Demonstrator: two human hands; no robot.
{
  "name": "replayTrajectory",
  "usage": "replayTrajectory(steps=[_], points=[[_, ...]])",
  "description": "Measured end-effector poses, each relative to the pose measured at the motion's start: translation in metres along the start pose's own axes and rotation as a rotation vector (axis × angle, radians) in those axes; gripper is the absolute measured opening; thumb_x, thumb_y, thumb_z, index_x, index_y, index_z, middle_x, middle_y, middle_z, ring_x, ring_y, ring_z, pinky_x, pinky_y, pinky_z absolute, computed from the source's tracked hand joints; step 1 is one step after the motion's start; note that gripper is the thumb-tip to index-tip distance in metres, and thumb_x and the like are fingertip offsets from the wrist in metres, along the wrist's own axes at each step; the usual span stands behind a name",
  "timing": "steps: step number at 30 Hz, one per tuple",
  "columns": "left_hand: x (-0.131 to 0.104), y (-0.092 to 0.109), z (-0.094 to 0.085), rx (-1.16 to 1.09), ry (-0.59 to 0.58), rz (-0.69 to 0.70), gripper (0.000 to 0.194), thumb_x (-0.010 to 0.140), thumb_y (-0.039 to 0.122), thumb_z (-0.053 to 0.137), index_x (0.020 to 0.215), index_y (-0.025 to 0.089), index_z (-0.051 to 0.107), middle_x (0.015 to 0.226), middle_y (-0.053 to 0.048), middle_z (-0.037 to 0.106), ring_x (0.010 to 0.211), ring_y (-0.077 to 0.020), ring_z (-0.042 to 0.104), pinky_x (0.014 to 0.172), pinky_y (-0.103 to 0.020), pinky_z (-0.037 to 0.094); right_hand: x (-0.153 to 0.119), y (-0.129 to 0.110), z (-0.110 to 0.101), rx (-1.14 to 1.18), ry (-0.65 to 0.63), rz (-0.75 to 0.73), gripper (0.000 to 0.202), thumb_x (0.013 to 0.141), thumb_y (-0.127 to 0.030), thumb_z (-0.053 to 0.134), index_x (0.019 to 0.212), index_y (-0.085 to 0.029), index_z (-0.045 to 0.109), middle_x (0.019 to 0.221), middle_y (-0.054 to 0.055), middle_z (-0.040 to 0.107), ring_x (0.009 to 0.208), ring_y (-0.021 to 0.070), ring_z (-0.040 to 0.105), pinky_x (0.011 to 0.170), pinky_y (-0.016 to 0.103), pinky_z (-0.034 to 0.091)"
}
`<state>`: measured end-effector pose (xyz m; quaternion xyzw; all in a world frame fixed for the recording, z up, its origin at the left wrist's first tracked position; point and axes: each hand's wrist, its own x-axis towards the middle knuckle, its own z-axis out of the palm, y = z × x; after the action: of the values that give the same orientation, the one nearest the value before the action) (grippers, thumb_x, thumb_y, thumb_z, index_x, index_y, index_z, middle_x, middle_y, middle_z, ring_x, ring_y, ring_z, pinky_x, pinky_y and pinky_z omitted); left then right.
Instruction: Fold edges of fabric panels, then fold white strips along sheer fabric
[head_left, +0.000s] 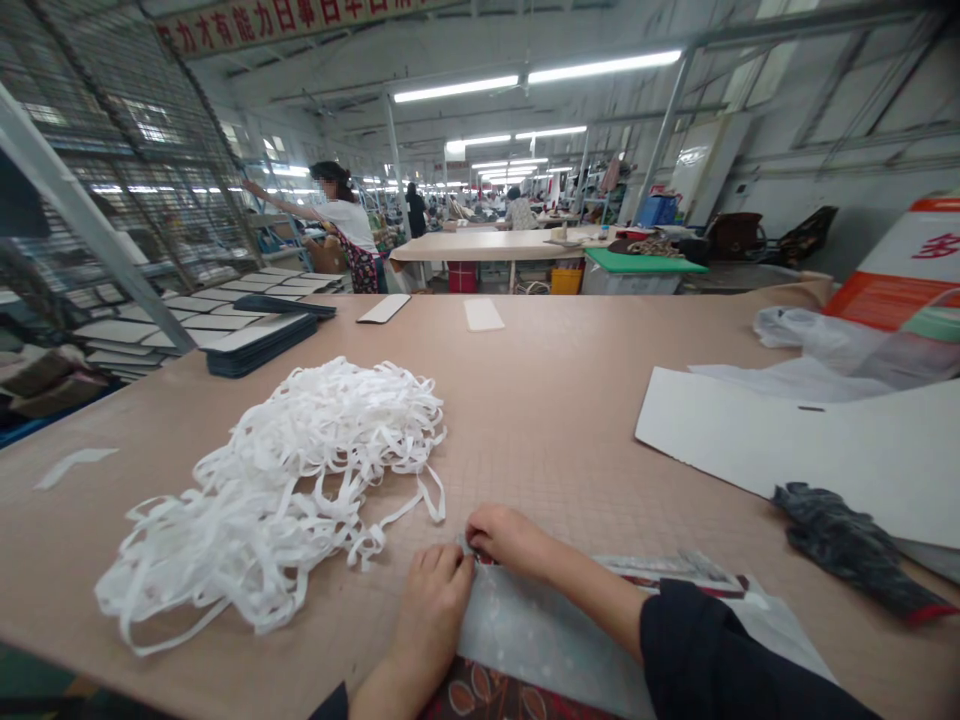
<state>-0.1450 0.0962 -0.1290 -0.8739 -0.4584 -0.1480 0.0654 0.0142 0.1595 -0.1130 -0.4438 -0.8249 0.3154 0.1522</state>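
Observation:
My left hand (439,600) and my right hand (510,540) meet at the upper left corner of a greyish-white sheet (555,630) near the table's front. The fingers of both are closed on its edge; the fingertips are partly hidden. Dark brown-red fabric with a leaf pattern (499,695) shows below the sheet. Behind my right forearm, a pale strip with dark red parts (675,575) lies along its far edge. Left of my hands spreads a large tangled heap of white tape (322,470).
On the brown table (540,410), a stack of dark-edged panels (262,340) stands at the back left. White board (787,430), a dark grey glove (855,550) and clear plastic (840,355) lie at the right. Beyond the table, a person (349,225) stretches an arm out.

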Motion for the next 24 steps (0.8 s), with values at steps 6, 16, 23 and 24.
replayTrajectory(steps=[6, 16, 23, 24], points=[[-0.0001, 0.0008, -0.0039, 0.080, -0.026, 0.047, 0.030, 0.080, 0.009, 0.050, 0.109, 0.015, 0.054, 0.096, -0.007, 0.058, 0.083, -0.0209, 0.050, 0.076, -0.037, 0.042, 0.0085, -0.0014, 0.0004, -0.059, -0.034, 0.025, 0.015, 0.072, -0.012, 0.049, 0.075, -0.016, 0.063, 0.078, 0.004, 0.060, 0.069, 0.0131, 0.052, 0.061, 0.021, 0.036], [0.0058, 0.0032, -0.0089, 0.063, -0.096, -0.028, 0.030, 0.080, 0.009, 0.049, 0.107, 0.020, 0.055, 0.094, -0.005, 0.057, 0.083, -0.0207, 0.050, 0.073, -0.036, 0.041, 0.0080, 0.0015, 0.0045, -0.011, 0.016, 0.112, 0.019, 0.071, -0.012, 0.049, 0.087, -0.016, 0.059, 0.083, 0.003, 0.062, 0.075, 0.0138, 0.053, 0.064, 0.021, 0.038], [0.0061, 0.0034, -0.0070, 0.057, -0.117, -0.051, 0.031, 0.080, 0.010, 0.051, 0.108, 0.021, 0.056, 0.094, -0.005, 0.057, 0.084, -0.0212, 0.050, 0.074, -0.037, 0.042, 0.0055, 0.0000, 0.0019, 0.034, -0.006, 0.176, 0.012, 0.070, -0.013, 0.052, 0.078, -0.017, 0.061, 0.073, 0.001, 0.063, 0.065, 0.0110, 0.055, 0.056, 0.019, 0.037], [0.0061, 0.0033, -0.0068, 0.058, -0.121, -0.047, 0.031, 0.079, 0.010, 0.051, 0.108, 0.021, 0.055, 0.095, -0.005, 0.057, 0.084, -0.0214, 0.049, 0.074, -0.037, 0.042, 0.0065, -0.0012, 0.0015, 0.023, -0.008, 0.180, 0.011, 0.069, -0.012, 0.053, 0.076, -0.017, 0.061, 0.072, 0.001, 0.063, 0.064, 0.0112, 0.054, 0.055, 0.019, 0.036]])
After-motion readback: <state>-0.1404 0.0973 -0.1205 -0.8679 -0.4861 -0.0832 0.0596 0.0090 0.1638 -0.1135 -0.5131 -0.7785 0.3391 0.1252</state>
